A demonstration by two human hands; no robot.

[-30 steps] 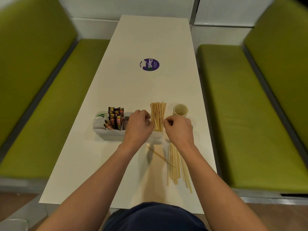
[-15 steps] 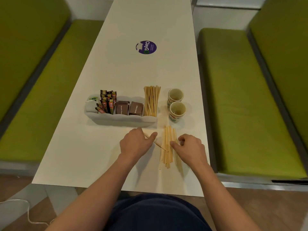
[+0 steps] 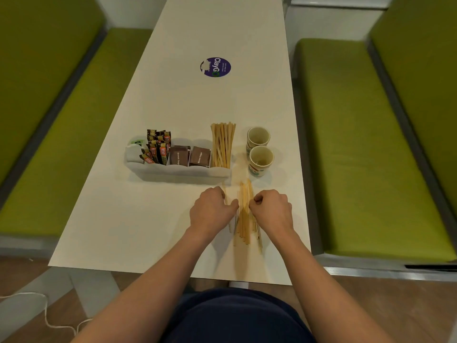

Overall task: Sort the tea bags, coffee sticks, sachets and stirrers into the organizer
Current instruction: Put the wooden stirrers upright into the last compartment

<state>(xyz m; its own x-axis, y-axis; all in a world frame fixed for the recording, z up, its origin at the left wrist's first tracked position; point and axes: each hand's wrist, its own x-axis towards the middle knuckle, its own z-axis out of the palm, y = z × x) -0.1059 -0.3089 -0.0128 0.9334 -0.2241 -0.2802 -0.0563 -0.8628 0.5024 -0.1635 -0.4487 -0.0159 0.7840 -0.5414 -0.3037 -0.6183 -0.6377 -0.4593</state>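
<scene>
The fingers of my left hand (image 3: 212,211) curl round a single stirrer (image 3: 224,194) just left of the loose pile of stirrers (image 3: 244,219), which lies on the near right of the white desk (image 3: 148,219). My right hand (image 3: 270,210) has its fingers curled against the pile's right side; whether they grasp any I cannot tell. Farther off, the white organizer (image 3: 178,170) holds coffee sticks (image 3: 158,147), brown sachets (image 3: 188,157) and, at its right end, upright stirrers (image 3: 222,144). Two paper cups (image 3: 259,149) stand just right of it. A round purple sticker (image 3: 215,67) sits far up the desk. Green benches (image 3: 358,144) flank the desk above a wooden floor (image 3: 371,305).
</scene>
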